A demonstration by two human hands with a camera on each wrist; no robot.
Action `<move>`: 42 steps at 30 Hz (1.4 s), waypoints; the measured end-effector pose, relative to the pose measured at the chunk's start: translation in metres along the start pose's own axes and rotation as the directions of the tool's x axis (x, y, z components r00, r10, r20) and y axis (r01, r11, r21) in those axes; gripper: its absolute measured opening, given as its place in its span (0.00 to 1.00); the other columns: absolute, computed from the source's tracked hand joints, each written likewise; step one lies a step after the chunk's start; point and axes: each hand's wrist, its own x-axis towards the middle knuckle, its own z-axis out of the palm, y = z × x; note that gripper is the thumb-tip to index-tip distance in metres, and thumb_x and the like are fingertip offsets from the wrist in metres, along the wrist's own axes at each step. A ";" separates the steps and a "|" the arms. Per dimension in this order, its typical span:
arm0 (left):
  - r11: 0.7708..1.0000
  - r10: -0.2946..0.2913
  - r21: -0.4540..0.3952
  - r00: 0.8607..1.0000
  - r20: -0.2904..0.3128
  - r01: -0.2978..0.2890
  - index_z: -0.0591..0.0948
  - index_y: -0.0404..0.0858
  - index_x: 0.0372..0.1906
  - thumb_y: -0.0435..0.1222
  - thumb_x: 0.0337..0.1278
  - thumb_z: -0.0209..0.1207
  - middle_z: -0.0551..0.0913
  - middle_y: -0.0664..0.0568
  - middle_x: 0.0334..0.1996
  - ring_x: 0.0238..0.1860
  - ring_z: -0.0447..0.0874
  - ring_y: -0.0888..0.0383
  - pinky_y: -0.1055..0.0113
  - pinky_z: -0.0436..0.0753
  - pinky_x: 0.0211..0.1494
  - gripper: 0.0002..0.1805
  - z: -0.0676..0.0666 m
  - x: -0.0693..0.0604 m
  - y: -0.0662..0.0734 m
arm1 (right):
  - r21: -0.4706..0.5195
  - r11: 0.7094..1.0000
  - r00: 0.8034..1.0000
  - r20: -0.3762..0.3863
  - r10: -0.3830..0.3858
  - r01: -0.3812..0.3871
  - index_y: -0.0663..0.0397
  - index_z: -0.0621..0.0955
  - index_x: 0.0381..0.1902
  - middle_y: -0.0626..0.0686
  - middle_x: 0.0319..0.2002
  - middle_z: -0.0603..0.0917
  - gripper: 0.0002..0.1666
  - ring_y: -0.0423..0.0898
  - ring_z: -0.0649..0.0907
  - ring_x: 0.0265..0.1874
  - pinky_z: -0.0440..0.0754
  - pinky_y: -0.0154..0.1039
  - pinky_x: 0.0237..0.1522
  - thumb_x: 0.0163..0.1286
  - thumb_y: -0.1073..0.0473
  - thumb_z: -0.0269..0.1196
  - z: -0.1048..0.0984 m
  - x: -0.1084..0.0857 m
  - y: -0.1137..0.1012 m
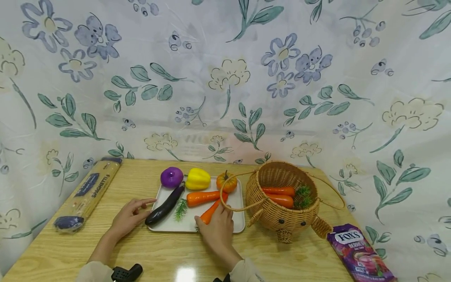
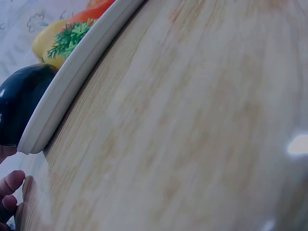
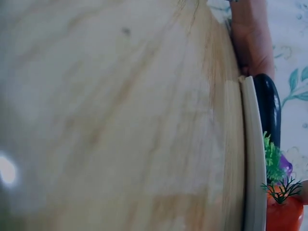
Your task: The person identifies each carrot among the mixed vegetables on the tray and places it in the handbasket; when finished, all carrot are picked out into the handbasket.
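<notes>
A white tray (image 1: 165,227) holds two carrots, one lying crosswise (image 1: 202,198) and a nearer slanted carrot (image 1: 210,212). My right hand (image 1: 217,231) is over the slanted carrot, thumb on one side and fingers on the other, gripping it; the palm side is hidden. In the right wrist view that carrot (image 3: 284,217) shows its green top at the tray rim. My left hand (image 1: 128,219) rests at the tray's left edge, fingers extended beside the eggplant (image 1: 165,207). Behind lie a purple onion (image 1: 171,177), a yellow bell pepper (image 1: 198,179) and a small orange pumpkin (image 1: 226,183).
Right of the tray stands a wicker basket (image 1: 267,219) with an animal face and two looped handles, with carrots (image 1: 278,191) inside. A purple Fox's candy bag (image 1: 361,252) lies at the right edge. A spaghetti pack (image 1: 88,196) lies at the left.
</notes>
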 end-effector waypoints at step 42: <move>1.000 0.009 0.005 1.000 -0.005 -0.009 0.83 0.42 0.58 0.40 0.62 0.64 0.77 0.52 0.39 0.30 0.64 0.66 0.68 0.64 0.33 0.20 0.001 0.000 0.002 | -0.022 1.000 0.999 -0.047 0.017 -0.018 0.69 0.80 0.31 0.68 0.42 0.76 0.18 0.59 0.80 0.37 0.78 0.54 0.37 0.59 0.54 0.66 -0.032 -0.001 0.034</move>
